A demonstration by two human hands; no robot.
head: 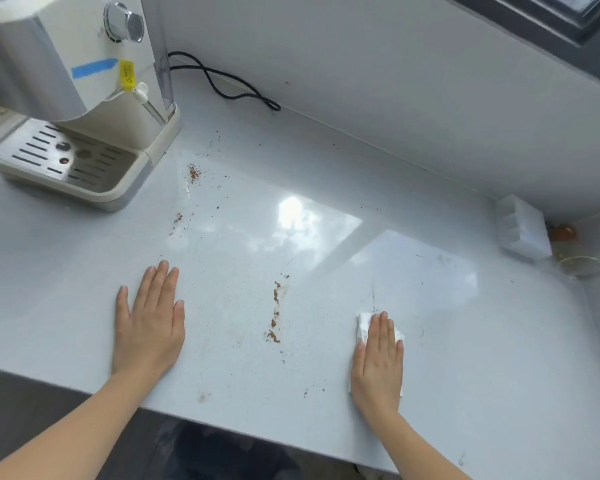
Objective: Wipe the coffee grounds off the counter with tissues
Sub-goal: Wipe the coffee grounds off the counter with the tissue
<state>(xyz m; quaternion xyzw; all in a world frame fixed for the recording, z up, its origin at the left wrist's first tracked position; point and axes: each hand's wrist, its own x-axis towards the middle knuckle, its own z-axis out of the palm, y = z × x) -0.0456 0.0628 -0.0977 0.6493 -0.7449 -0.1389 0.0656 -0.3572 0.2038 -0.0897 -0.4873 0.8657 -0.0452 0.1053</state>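
The coffee grounds (274,311) lie mainly as a thin brown streak at lower centre of the frame, running toward the counter's near edge, with smaller patches further up and left at (193,173) and (177,218), and loose specks scattered across the pale, glossy counter (326,393) between them. The tissue (363,328) sits at lower right of the frame, well to the right of the streak, pressed flat under the right hand (378,362); that hand is spread wide with fingers straight, pinning the tissue down rather than pinching it, and only a white corner shows past the fingertips. The left hand (149,320) lies flat and empty on the counter at lower left, fingers together, apparently bracing. The main risk, as I judge it, is the near edge: a sweep toward the body could push grounds off the counter onto the dark floor below. Because the tissue is held only by palm pressure, it may slip or bunch during a stroke and let bare skin smear the powder. The streak looks slightly damp or rubbed in, so a dry pass might spread it into a wider stain. The upper patches sit close to the coffee machine (80,109) at upper left of the frame, and a careless stroke could drive grounds under its base or drip tray (66,157). The black cord (222,84) behind it lies clear of the mess.
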